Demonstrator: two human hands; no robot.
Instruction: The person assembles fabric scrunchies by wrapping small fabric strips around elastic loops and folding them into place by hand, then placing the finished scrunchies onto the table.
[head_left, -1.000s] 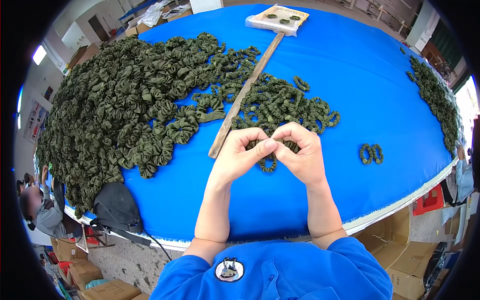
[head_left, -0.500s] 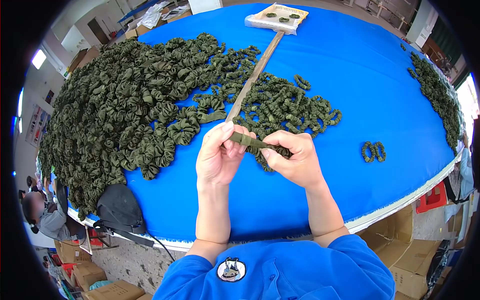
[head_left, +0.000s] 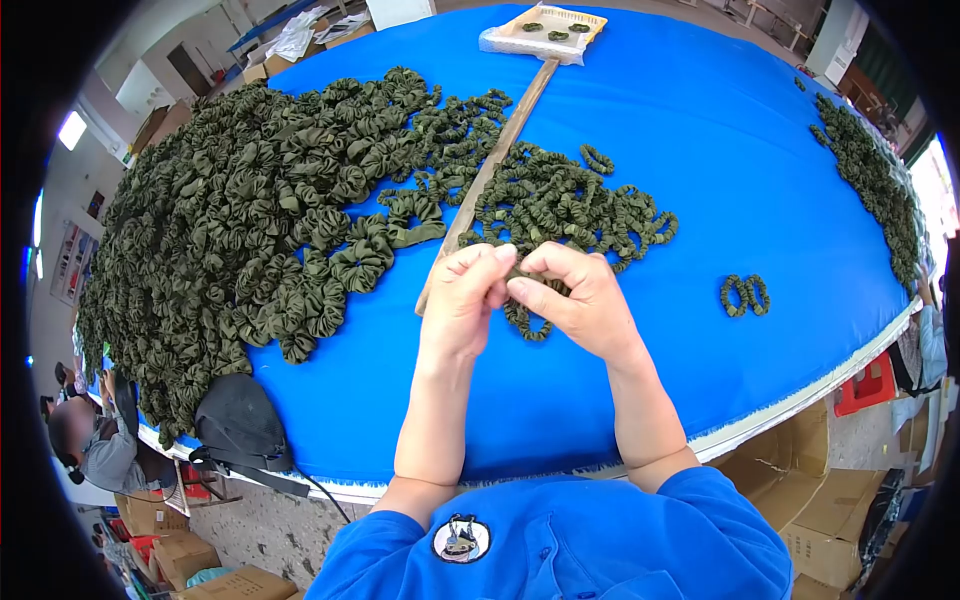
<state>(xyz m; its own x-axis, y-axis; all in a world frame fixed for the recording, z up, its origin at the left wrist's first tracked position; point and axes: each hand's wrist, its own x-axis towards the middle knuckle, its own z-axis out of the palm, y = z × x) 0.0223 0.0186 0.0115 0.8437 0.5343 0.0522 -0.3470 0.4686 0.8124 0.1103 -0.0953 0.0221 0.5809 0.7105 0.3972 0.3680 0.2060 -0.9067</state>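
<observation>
Close together over the blue table (head_left: 540, 400), my left hand (head_left: 465, 295) and my right hand (head_left: 580, 300) pinch a dark green scrunchie (head_left: 520, 272) between them, mostly hidden by the fingers. Just beyond them lies a pile of small gathered green scrunchies (head_left: 570, 200). A wooden strip (head_left: 497, 155) runs diagonally along that pile's left side. Left of the strip spreads a large heap of fuller scrunchies (head_left: 250, 180). Two scrunchies (head_left: 745, 296) lie side by side to the right of my hands.
A shallow tray (head_left: 545, 38) with several scrunchies stands at the far edge. More scrunchies (head_left: 865, 175) line the right edge. A black bag (head_left: 238, 420) rests at the near left edge. A seated person (head_left: 105, 450) is at the left; cardboard boxes (head_left: 820, 510) stand below.
The scrunchie was stretched out between my hands half a second ago; now my hands are nearer each other and their fingers cover most of it.
</observation>
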